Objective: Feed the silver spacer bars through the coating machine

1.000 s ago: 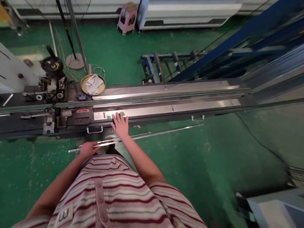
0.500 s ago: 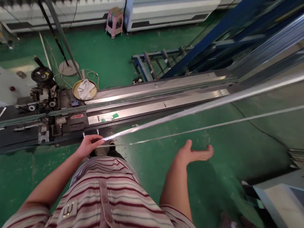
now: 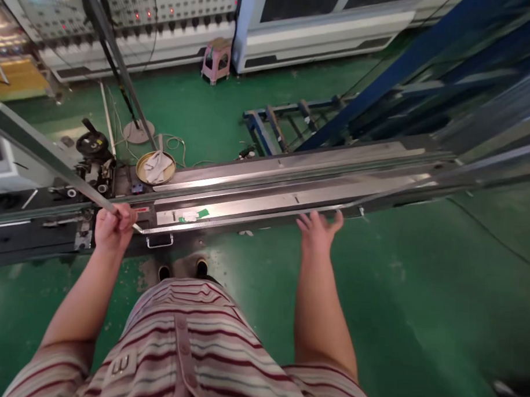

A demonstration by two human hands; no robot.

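Observation:
My left hand [image 3: 115,225] is closed around a long, thin metal strip [image 3: 57,165], which slants up to the left edge of the view. A short end of it shows just past my fingers, over the near edge of the machine bed [image 3: 247,201]. Another narrow metal strip [image 3: 264,216] runs along that near edge; I cannot tell whether the two are joined. Close to it, my right hand [image 3: 318,229] is open, fingers spread, with nothing seen in its grip. Whether its fingertips touch the strip is unclear.
Green-and-white scraps [image 3: 193,215] lie on the bed. Beyond stand a round tray [image 3: 172,173] with a cloth [image 3: 156,167], a machine head with a black handle [image 3: 92,143], a pink stool [image 3: 216,63] and a blue frame [image 3: 262,132]. A metal handle [image 3: 159,244] projects from the bed's front.
The long strip that stretched right from my left hand is gone from there; my left hand now grips one slanting left. Both hands moved left and up, the right to the bed's edge.

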